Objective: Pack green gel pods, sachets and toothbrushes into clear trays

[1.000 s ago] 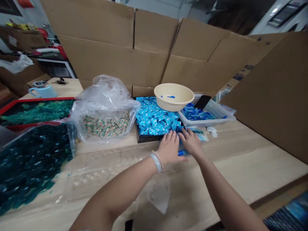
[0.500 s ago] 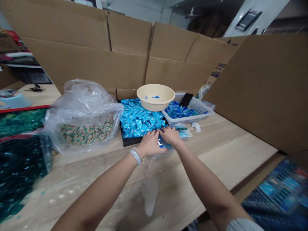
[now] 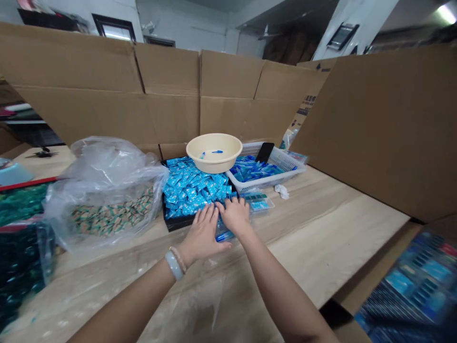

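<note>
On a wooden table (image 3: 321, 238) walled by cardboard (image 3: 171, 95), bare tabletop stretches to the right of a black tray (image 3: 171, 223) of blue sachets (image 3: 193, 186); at the tray's front edge, the left hand (image 3: 203, 236) lies open, fingers spread, and the right hand (image 3: 233, 216) rests loosely open on sachets.

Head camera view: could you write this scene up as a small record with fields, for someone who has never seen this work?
left hand: open, fingers spread at the front of a black tray
right hand: beside it, fingertips at the blue sachets
under the hands: a blue stick-shaped packet
right of the tray: a white plastic basket holding blue packets
behind the hands: a cream plastic basin
left of the tray: a clear plastic bag of beige-and-green sachets
</note>
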The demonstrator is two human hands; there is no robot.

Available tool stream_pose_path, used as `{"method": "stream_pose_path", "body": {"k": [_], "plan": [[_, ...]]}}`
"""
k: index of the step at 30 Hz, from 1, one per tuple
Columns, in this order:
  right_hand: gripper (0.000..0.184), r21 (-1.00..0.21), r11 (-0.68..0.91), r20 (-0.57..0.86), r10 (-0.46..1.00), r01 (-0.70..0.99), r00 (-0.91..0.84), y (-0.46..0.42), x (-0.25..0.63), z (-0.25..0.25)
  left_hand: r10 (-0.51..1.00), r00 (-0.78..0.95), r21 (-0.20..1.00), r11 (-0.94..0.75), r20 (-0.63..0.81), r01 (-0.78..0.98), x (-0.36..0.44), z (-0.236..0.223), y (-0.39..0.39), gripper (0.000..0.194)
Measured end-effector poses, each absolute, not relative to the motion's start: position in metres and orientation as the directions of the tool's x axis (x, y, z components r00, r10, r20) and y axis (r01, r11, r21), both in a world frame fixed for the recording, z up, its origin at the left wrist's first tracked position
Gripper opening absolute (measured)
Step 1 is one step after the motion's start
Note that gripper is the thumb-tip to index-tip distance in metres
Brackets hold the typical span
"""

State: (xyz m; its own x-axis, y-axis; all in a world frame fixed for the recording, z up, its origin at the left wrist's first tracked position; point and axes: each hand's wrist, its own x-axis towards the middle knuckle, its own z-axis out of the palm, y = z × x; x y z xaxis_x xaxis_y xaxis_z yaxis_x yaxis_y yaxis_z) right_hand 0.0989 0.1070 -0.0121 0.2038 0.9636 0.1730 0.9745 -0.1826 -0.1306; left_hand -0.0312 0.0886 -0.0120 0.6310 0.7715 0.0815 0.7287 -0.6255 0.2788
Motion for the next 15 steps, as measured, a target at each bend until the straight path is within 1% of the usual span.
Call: {"method": "stream_pose_path", "body": {"k": [5, 7, 9, 11, 15], "plan": [[0.059, -0.149, -0.167, 0.159, 0.969, 0.975, 0.19, 0.107, 0.102, -0.012, 0.735, 0.671, 0.254, -0.67, 0.096, 0.697, -0.036, -0.007, 0.083, 0.102], [0.059, -0.14, -0.172, 0.156, 0.969, 0.975, 0.193, 0.108, 0.102, -0.012, 0.722, 0.68, 0.27, -0.685, 0.127, 0.677, -0.047, -0.008, 0.083, 0.096], [0.059, -0.125, -0.168, 0.164, 0.969, 0.978, 0.187, 0.109, 0.101, -0.012, 0.753, 0.64, 0.292, -0.653, 0.15, 0.699, -0.07, -0.01, 0.089, 0.086], [0.057, -0.105, -0.156, 0.165, 0.971, 0.982, 0.172, 0.108, 0.099, -0.011, 0.83, 0.536, 0.307, -0.556, 0.155, 0.772, -0.106, -0.013, 0.1, 0.078], [0.052, -0.037, -0.121, 0.171, 0.977, 0.992, 0.125, 0.102, 0.099, -0.009, 0.969, 0.227, 0.28, -0.247, 0.1, 0.928, -0.205, -0.017, 0.12, 0.069]]}}
